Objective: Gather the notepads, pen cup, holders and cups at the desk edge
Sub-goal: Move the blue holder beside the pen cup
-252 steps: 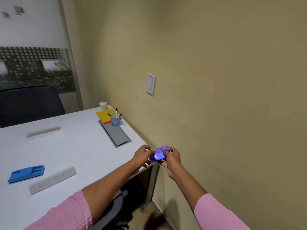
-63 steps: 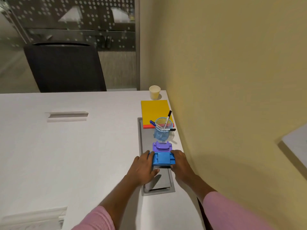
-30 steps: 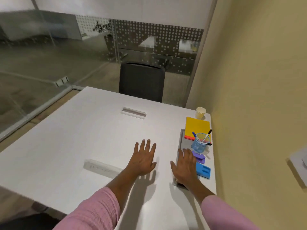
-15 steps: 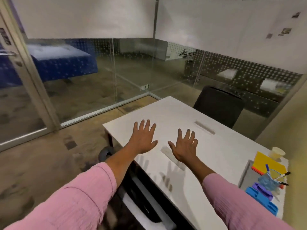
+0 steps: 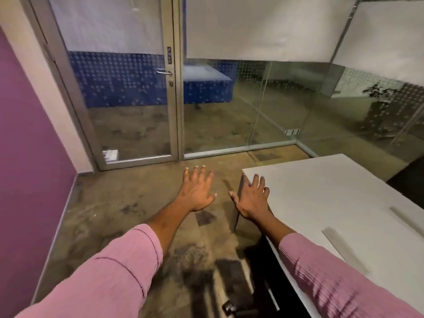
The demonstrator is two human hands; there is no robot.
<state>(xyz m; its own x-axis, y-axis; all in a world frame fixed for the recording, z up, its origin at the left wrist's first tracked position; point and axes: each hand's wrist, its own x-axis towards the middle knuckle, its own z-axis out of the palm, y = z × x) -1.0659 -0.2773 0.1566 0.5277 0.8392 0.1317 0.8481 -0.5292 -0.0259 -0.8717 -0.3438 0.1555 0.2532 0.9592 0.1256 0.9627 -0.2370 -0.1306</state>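
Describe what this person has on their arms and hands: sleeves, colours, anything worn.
Both arms wear pink long sleeves that end partway along the forearm. The left sleeve shows a few thin dark lines across the cloth; the right sleeve has a fine ribbed texture. The left hand and right hand are bare: no gloves, and no ring, watch or bracelet can be seen.

The desk top (image 5: pixel 332 191) is white, smooth and matt. The floor (image 5: pixel 128 203) looks dull, mottled and rough, while the door (image 5: pixel 128 99) is clear, glossy glass in a satin grey metal frame (image 5: pixel 177 111) beside a matt purple wall (image 5: pixel 27 134). The sleeves (image 5: pixel 110 276) are pink cloth with a fine rib.
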